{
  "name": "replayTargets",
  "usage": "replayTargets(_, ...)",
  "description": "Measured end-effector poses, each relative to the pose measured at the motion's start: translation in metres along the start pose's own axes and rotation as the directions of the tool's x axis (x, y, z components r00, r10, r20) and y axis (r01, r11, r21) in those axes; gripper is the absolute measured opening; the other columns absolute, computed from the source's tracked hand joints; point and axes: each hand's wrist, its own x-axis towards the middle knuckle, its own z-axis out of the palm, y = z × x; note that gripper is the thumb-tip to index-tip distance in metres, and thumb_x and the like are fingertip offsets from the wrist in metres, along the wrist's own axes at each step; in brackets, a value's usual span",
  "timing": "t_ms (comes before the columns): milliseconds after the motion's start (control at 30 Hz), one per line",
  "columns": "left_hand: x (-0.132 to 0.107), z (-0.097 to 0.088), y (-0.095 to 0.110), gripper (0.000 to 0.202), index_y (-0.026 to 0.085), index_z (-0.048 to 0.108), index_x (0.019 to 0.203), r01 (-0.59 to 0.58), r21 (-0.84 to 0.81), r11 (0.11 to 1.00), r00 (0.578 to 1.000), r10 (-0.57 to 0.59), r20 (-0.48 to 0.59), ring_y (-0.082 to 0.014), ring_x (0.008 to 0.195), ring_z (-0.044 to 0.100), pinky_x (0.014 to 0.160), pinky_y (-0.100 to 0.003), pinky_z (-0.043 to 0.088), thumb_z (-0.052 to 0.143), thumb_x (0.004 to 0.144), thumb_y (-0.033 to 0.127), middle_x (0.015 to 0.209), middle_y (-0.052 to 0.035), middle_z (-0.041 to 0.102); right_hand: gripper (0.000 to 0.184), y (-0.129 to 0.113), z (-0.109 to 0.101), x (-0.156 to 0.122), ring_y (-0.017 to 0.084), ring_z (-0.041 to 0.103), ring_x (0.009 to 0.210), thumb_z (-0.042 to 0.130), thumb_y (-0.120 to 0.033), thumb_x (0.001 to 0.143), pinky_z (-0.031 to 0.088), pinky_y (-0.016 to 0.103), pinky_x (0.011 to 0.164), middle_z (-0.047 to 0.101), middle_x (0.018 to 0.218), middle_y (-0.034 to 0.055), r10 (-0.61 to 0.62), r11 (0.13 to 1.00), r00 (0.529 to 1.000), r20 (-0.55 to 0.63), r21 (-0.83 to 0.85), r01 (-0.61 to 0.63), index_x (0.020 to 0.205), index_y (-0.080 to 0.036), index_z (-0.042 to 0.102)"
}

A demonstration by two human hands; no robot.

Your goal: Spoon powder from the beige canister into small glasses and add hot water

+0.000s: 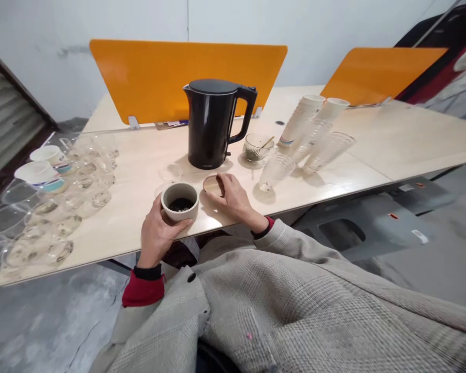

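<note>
My left hand (159,233) is wrapped round a pale ceramic jar (179,213) near the table's front edge. Dark bits that look like dried tea leaves (181,203) lie inside it. In my right hand (233,197), just beside the jar, a round wooden lid (213,185) is gripped at its rim; it seems to touch or hover just above the table. Behind both hands stands a black electric kettle (209,124). A small glass bowl (258,147) with greenish leaves and a thin spoon sits right of the kettle.
Many clear plastic cups (58,225) and two paper cups (41,175) crowd the table's left side. Stacks of paper cups (301,120) and clear cups (277,168) stand at right. Orange dividers (147,77) rise at the back. A grey stool (368,228) is below the right edge.
</note>
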Motion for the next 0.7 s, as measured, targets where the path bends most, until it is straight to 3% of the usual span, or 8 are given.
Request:
replayTargets(100, 0.001, 0.000, 0.001, 0.101, 0.024, 0.052, 0.155, 0.033, 0.021, 0.999, 0.999, -0.033, -0.001, -0.0365, 0.133, 0.071, 0.108, -0.047, 0.059, 0.093, 0.068, 0.054, 0.145, -0.0117, 0.074, 0.072, 0.007, 0.005, -0.008, 0.041, 0.060, 0.135, 0.074, -0.059, 0.092, 0.052, 0.058, 0.117, 0.062, 0.147, 0.0228, 0.030, 0.994, 0.996, 0.085, -0.105, -0.021, 0.147, -0.015, 0.061)
replayTargets(200, 0.001, -0.001, 0.003, 0.100, 0.024, 0.051, 0.155, 0.046, 0.036, 0.998, 0.999, -0.046, 0.006, -0.0365, 0.133, 0.071, 0.108, -0.047, 0.059, 0.092, 0.068, 0.052, 0.145, -0.0119, 0.074, 0.080, 0.008, -0.004, -0.007, 0.043, 0.054, 0.143, 0.076, -0.060, 0.091, 0.047, 0.061, 0.122, 0.057, 0.156, 0.0236, -0.005, 0.992, 0.993, 0.114, -0.123, 0.019, 0.153, -0.015, 0.057)
replayTargets(267, 0.001, -0.002, 0.004, 0.097, 0.025, 0.052, 0.155, 0.037, 0.039, 0.999, 0.999, -0.037, 0.012, -0.0356, 0.134, 0.070, 0.108, -0.045, 0.059, 0.091, 0.070, 0.052, 0.146, -0.0107, 0.073, 0.082, 0.015, -0.022, 0.000, 0.043, 0.055, 0.143, 0.072, -0.063, 0.093, 0.049, 0.061, 0.120, 0.056, 0.157, 0.0231, -0.024, 0.995, 0.999, 0.037, -0.099, 0.027, 0.158, -0.017, 0.052)
replayTargets(333, 0.001, -0.002, 0.004, 0.093, 0.027, 0.053, 0.154, 0.023, 0.039, 0.999, 1.000, -0.024, 0.019, -0.0348, 0.134, 0.071, 0.108, -0.044, 0.059, 0.090, 0.072, 0.052, 0.145, -0.0092, 0.074, 0.082, 0.028, -0.050, 0.012, 0.039, 0.063, 0.132, 0.064, -0.067, 0.098, 0.056, 0.058, 0.111, 0.061, 0.151, 0.0223, 0.001, 0.996, 0.993, -0.118, -0.092, -0.012, 0.161, -0.018, 0.047)
replayTargets(400, 0.001, -0.002, 0.004, 0.092, 0.028, 0.053, 0.154, 0.010, 0.042, 0.999, 1.000, -0.011, 0.019, -0.0343, 0.132, 0.071, 0.107, -0.043, 0.059, 0.090, 0.073, 0.052, 0.144, -0.0084, 0.075, 0.083, 0.044, -0.081, 0.028, 0.035, 0.071, 0.113, 0.058, -0.069, 0.100, 0.060, 0.054, 0.100, 0.068, 0.136, 0.0198, 0.070, 0.985, 0.961, -0.267, -0.134, -0.109, 0.163, -0.019, 0.043)
replayTargets(500, 0.001, -0.002, 0.003, 0.094, 0.028, 0.053, 0.154, 0.000, 0.044, 0.999, 1.000, -0.001, 0.016, -0.0338, 0.132, 0.072, 0.107, -0.042, 0.059, 0.090, 0.072, 0.052, 0.142, -0.0081, 0.076, 0.082, 0.066, -0.119, 0.055, 0.035, 0.072, 0.109, 0.056, -0.069, 0.101, 0.059, 0.054, 0.099, 0.072, 0.122, 0.0179, 0.125, 0.942, 0.922, -0.367, -0.247, -0.226, 0.162, -0.014, 0.043)
replayTargets(567, 0.001, -0.002, 0.002, 0.094, 0.028, 0.052, 0.155, 0.000, 0.039, 0.999, 1.000, -0.001, 0.017, -0.0336, 0.133, 0.071, 0.108, -0.042, 0.058, 0.090, 0.072, 0.052, 0.144, -0.0080, 0.075, 0.079, 0.074, -0.134, 0.071, 0.036, 0.071, 0.111, 0.055, -0.067, 0.102, 0.057, 0.055, 0.101, 0.073, 0.115, 0.0167, 0.108, 0.929, 0.919, -0.379, -0.290, -0.229, 0.159, -0.013, 0.045)
replayTargets(700, 0.001, -0.003, 0.003, 0.095, 0.028, 0.052, 0.155, 0.018, 0.040, 0.999, 1.000, -0.018, 0.018, -0.0342, 0.133, 0.071, 0.109, -0.043, 0.058, 0.090, 0.071, 0.053, 0.145, -0.0083, 0.074, 0.063, 0.072, -0.143, 0.083, 0.032, 0.071, 0.101, 0.060, -0.060, 0.102, 0.056, 0.056, 0.103, 0.073, 0.105, 0.0112, -0.011, 0.936, 0.899, -0.438, -0.320, -0.145, 0.150, -0.019, 0.053)
